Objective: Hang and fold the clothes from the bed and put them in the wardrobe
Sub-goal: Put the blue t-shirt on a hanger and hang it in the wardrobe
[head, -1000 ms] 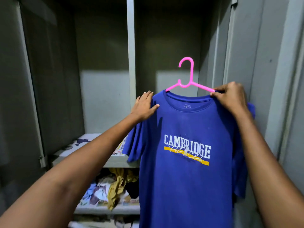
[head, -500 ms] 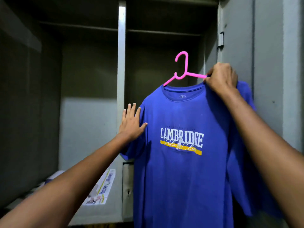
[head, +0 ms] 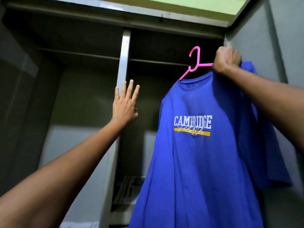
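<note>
A grey upright divider (head: 123,63) is splitting the wardrobe at centre frame, with the left hand (head: 125,104) lying open against it. Dark open space is showing on both sides beneath a thin rail (head: 158,62) crossing the upper right bay. The blue T-shirt (head: 197,153) is filling the right half, and the door (head: 256,46) is closing off the far right

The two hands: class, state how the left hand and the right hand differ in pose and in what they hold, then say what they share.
The left hand has straight, spread fingers and holds nothing; the right hand is fisted round the pink hanger and the shoulder of the blue T-shirt. The left hand sits lower, by the wardrobe's centre post; the right hand is higher, near the rail. Both are raised toward the open wardrobe.
</note>
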`<state>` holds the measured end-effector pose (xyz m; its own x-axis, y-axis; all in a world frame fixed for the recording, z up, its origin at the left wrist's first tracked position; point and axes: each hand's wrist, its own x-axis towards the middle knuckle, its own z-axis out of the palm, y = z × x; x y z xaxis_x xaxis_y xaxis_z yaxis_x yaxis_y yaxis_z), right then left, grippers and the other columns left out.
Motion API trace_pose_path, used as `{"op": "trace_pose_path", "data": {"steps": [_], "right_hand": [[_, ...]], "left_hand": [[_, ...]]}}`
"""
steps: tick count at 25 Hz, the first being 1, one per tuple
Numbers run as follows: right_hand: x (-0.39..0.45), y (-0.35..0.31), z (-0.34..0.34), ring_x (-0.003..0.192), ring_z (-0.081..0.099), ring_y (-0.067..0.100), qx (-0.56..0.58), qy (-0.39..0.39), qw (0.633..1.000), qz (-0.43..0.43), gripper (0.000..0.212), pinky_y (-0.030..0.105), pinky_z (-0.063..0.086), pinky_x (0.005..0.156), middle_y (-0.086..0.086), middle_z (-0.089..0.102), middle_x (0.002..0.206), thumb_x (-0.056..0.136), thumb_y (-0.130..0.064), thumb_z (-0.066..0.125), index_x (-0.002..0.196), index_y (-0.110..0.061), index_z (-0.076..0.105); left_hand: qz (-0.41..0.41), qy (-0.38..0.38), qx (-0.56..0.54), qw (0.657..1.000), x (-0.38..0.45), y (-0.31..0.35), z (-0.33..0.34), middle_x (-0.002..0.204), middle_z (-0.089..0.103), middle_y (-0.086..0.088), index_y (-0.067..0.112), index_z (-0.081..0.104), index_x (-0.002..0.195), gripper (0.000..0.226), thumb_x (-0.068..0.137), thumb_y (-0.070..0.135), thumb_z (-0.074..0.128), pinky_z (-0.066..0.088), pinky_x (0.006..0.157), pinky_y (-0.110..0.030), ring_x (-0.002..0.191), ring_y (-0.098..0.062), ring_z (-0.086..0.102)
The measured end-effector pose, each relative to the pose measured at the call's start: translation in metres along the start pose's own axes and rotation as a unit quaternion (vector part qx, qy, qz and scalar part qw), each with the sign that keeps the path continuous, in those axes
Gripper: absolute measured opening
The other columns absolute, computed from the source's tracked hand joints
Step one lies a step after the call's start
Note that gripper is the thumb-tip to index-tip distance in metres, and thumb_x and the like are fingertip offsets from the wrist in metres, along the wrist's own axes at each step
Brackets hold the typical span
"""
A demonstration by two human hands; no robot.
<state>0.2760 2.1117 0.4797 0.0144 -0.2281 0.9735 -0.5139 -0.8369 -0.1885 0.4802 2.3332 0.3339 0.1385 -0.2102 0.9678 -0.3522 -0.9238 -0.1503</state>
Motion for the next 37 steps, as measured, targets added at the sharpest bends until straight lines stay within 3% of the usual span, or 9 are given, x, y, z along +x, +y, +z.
{"op": "trace_pose_path", "data": {"steps": [3, 6, 14, 17, 19, 22, 29, 37], "right_hand": [[0.019, -0.01, 0.011, 0.112, 0.055, 0.042, -0.019, 0.022, 1.0, -0.002, 0.026, 0.042, 0.045, 0.089, 0.028, 0.057, 0.118, 0.087, 0.006, 0.049, 0.11, 0.006, 0.06], [0.026, -0.017, 0.027, 0.112, 0.055, 0.041, -0.044, 0.024, 0.999, -0.006, 0.025, 0.041, 0.045, 0.088, 0.026, 0.057, 0.118, 0.087, 0.006, 0.05, 0.11, 0.005, 0.06], [0.031, -0.032, 0.064, 0.106, 0.058, 0.04, -0.078, 0.015, 0.997, 0.005, 0.021, 0.04, 0.047, 0.082, 0.024, 0.059, 0.113, 0.085, 0.003, 0.057, 0.105, 0.003, 0.062], [0.031, -0.037, 0.068, 0.11, 0.057, 0.039, -0.081, 0.021, 0.996, 0.012, 0.023, 0.041, 0.047, 0.085, 0.022, 0.059, 0.117, 0.087, 0.003, 0.053, 0.109, 0.001, 0.061], [0.033, -0.039, 0.072, 0.112, 0.056, 0.039, -0.084, 0.026, 0.996, 0.014, 0.026, 0.041, 0.046, 0.087, 0.021, 0.059, 0.119, 0.089, 0.004, 0.049, 0.112, 0.001, 0.061], [0.039, -0.043, 0.077, 0.113, 0.056, 0.037, -0.077, 0.029, 0.997, 0.013, 0.028, 0.04, 0.046, 0.088, 0.02, 0.058, 0.12, 0.09, 0.006, 0.046, 0.113, 0.0, 0.061], [0.05, -0.059, 0.1, 0.111, 0.057, 0.035, -0.063, 0.014, 0.998, -0.005, 0.028, 0.039, 0.047, 0.085, 0.017, 0.059, 0.118, 0.09, 0.005, 0.044, 0.111, -0.001, 0.062], [0.069, -0.05, 0.127, 0.114, 0.055, 0.037, -0.042, 0.008, 0.998, 0.036, 0.028, 0.042, 0.046, 0.089, 0.02, 0.057, 0.122, 0.091, 0.006, 0.045, 0.114, 0.002, 0.06]], "left_hand": [[-0.036, 0.005, -0.019, 0.999, 0.012, -0.013, 0.018, 0.157, -0.013, -0.011, 0.014, -0.003, 0.15, 0.095, 0.083, 0.028, 0.062, 0.003, 0.116, -0.048, 0.144, -0.033, -0.009], [-0.032, 0.035, -0.043, 0.998, 0.013, -0.014, 0.03, 0.157, -0.015, -0.01, 0.016, 0.011, 0.151, 0.078, 0.087, 0.012, 0.055, 0.0, 0.116, -0.044, 0.144, -0.034, -0.011], [-0.011, 0.082, -0.057, 0.995, 0.014, -0.014, 0.039, 0.156, -0.018, -0.013, 0.017, 0.031, 0.145, 0.054, 0.094, 0.003, 0.04, -0.004, 0.117, -0.041, 0.143, -0.038, -0.012], [-0.01, 0.103, -0.087, 0.991, 0.013, -0.018, 0.044, 0.157, -0.008, -0.014, 0.014, 0.062, 0.121, 0.031, 0.093, 0.007, 0.05, -0.002, 0.117, -0.041, 0.144, -0.039, -0.006], [-0.008, 0.109, -0.097, 0.989, 0.013, -0.019, 0.046, 0.157, 0.0, -0.015, 0.011, 0.071, 0.101, 0.018, 0.089, 0.008, 0.058, 0.002, 0.117, -0.042, 0.143, -0.041, -0.001], [-0.008, 0.109, -0.105, 0.988, 0.015, -0.018, 0.047, 0.157, 0.007, -0.017, 0.009, 0.073, 0.091, 0.011, 0.085, 0.007, 0.063, 0.007, 0.116, -0.044, 0.143, -0.043, 0.006], [-0.023, 0.11, -0.081, 0.99, 0.014, -0.019, 0.041, 0.157, -0.003, -0.015, 0.012, 0.061, 0.123, 0.044, 0.08, 0.004, 0.063, 0.003, 0.117, -0.042, 0.144, -0.039, -0.001], [-0.022, 0.07, -0.052, 0.996, 0.013, -0.015, 0.036, 0.156, -0.018, -0.012, 0.017, 0.055, 0.127, 0.039, 0.088, 0.014, 0.055, -0.004, 0.117, -0.038, 0.144, -0.034, -0.012]]}}
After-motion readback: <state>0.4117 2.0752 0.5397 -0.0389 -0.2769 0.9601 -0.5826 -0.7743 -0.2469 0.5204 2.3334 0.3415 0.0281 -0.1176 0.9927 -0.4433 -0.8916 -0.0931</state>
